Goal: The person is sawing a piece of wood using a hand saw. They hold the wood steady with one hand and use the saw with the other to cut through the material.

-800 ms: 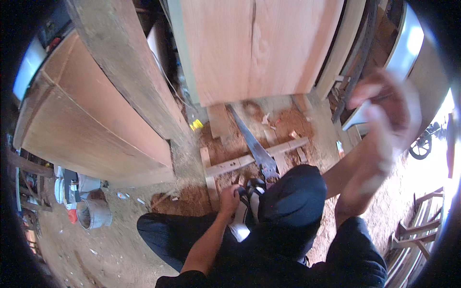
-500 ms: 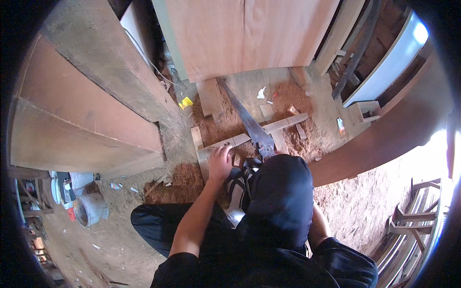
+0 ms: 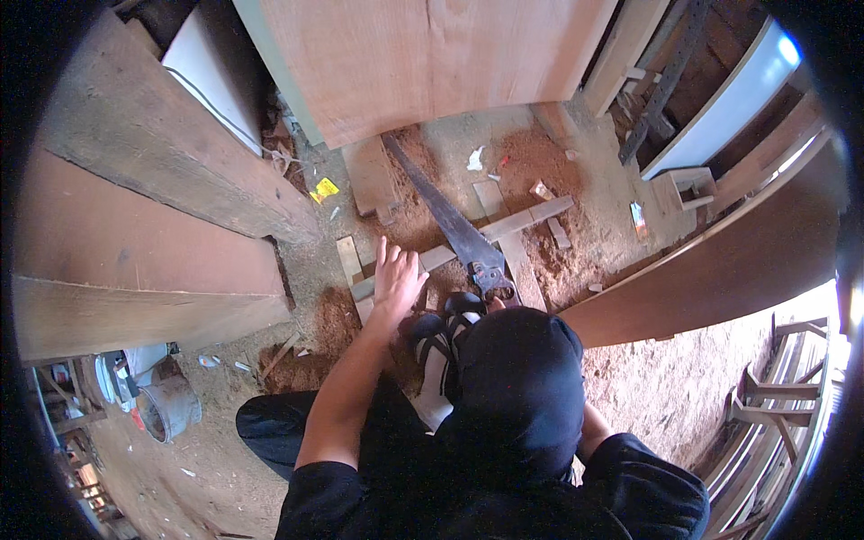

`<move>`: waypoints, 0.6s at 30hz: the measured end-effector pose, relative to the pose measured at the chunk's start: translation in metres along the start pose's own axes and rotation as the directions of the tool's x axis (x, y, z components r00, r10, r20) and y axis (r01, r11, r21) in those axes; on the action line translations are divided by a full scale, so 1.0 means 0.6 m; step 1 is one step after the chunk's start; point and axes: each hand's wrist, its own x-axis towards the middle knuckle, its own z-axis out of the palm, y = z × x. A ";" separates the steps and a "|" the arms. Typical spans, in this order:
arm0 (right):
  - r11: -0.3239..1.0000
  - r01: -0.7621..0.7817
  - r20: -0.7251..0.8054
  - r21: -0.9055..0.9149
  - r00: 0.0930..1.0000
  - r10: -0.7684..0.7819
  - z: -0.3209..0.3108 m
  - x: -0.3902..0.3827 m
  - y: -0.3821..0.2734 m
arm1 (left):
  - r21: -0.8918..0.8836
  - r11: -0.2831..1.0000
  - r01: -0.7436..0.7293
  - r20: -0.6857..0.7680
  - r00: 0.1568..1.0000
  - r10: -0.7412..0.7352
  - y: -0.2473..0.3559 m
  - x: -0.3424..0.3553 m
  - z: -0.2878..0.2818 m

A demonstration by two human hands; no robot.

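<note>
I sit low, dark-trousered knee (image 3: 517, 378) raised. My left hand (image 3: 399, 283) has its fingers spread over a narrow wooden batten (image 3: 540, 214), near its left end. A handsaw (image 3: 450, 216) lies slantwise across the batten, its blade pointing away from me and its handle toward me. My right hand (image 3: 497, 306) is mostly hidden behind my knee; a bit of it shows at the saw handle, and its grip cannot be made out. Below the handle are my socked feet in sandals (image 3: 435, 360). Short boards (image 3: 369, 171) and reddish sawdust surround the saw.
A tall plywood panel (image 3: 432, 54) stands ahead; timber posts and boxy panels (image 3: 153, 234) are at the left. A curved board (image 3: 693, 279) and white panel (image 3: 720, 99) stand at the right. A bucket (image 3: 169, 405), small wooden box (image 3: 684, 189) and stacked slats (image 3: 769, 414) lie around.
My right hand has come down from high on the right to behind my knee, by the saw handle. My left hand has moved forward and left from my feet onto the batten, fingers spreading.
</note>
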 end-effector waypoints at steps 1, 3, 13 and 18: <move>1.000 0.010 -0.009 -0.019 1.000 -0.010 0.003 0.003 0.001 | -0.007 1.000 -0.028 -0.005 1.000 0.028 -0.003 0.004 0.001; 0.998 0.024 -0.024 -0.061 0.999 -0.026 0.007 0.004 0.002 | -0.042 0.997 -0.071 0.019 0.997 0.072 -0.009 0.015 0.005; 0.968 0.057 -0.113 -0.246 0.990 -0.088 0.027 0.016 0.010 | -0.099 0.983 -0.155 0.002 0.988 0.156 -0.033 0.029 0.054; 0.953 0.057 -0.167 -0.297 0.980 -0.110 0.043 0.021 0.012 | -0.071 0.985 -0.156 0.024 0.987 0.158 -0.033 0.026 0.045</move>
